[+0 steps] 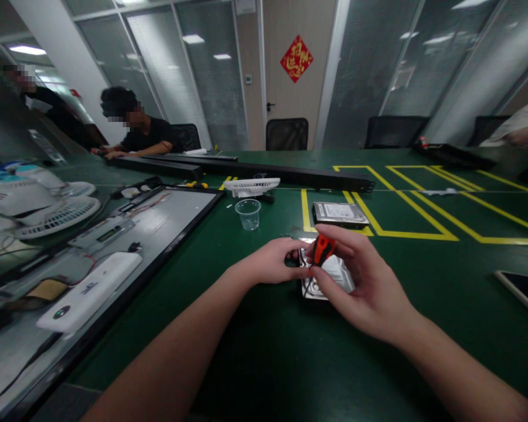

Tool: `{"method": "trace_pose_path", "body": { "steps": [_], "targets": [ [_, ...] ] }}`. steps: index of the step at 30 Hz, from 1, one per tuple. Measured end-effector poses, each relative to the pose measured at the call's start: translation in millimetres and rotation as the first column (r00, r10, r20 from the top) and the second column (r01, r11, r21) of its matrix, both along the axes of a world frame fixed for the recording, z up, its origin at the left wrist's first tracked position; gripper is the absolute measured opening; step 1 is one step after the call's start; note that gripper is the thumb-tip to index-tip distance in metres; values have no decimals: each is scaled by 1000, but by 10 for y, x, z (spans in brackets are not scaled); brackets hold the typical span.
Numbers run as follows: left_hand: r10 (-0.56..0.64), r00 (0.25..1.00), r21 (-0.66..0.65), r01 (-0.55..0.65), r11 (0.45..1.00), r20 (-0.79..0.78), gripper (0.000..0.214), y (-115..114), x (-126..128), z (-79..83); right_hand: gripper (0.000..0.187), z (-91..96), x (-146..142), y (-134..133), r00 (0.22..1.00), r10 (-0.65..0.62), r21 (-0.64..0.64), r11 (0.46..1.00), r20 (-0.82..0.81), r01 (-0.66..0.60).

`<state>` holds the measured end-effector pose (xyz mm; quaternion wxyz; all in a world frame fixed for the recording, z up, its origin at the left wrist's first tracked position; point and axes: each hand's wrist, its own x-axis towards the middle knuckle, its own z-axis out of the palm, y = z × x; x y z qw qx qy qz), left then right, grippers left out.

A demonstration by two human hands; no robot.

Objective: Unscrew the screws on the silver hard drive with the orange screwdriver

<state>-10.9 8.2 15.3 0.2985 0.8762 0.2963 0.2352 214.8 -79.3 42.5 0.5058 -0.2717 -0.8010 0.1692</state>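
A silver hard drive (339,275) lies on the green table in front of me, partly covered by both hands. Pinched between the fingers and thumb of my right hand (369,281) is an orange and black screwdriver (323,249). Its thin shaft slants down to the left over the drive's near left part; where the tip rests is hard to make out. My left hand (275,261) is closed around the left side of the drive, its thumb stretched close to the shaft. Just behind, a second hard drive (340,213) lies label up.
A clear plastic cup (249,215) and a white fan part (252,186) stand behind my left hand. To the left lies a large panel (185,205) with a white power bank (89,292). A long black bar (286,174) crosses the back. A phone (525,293) lies right. Another person (145,132) sits far left.
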Motion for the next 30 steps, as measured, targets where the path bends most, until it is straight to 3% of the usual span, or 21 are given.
{"method": "trace_pose_path", "body": {
  "steps": [10, 15, 21, 26, 30],
  "targets": [
    [11, 1000, -20, -11, 1000, -2, 48, 19, -5, -32, 75, 35, 0, 52, 998, -51, 105, 993, 22, 48],
    [-1, 1000, -21, 1, 1000, -3, 43, -1, 0, -1, 67, 18, -6, 17, 1000, -27, 49, 998, -5, 27],
    [1, 1000, 0, -1, 1000, -11, 39, -8, 2, 20, 74, -18, -1, 14, 1000, -8, 5, 1000, 0, 8],
    [9, 1000, -2, -9, 1000, -8, 45, -16, 1, 44, 74, -50, -5, 51, 999, -42, 14, 999, -12, 43],
    [24, 999, -7, -24, 1000, -28, 47, -24, 11, 58, 75, -42, -24, 40, 999, -22, -68, 998, -49, 18]
  ]
}}
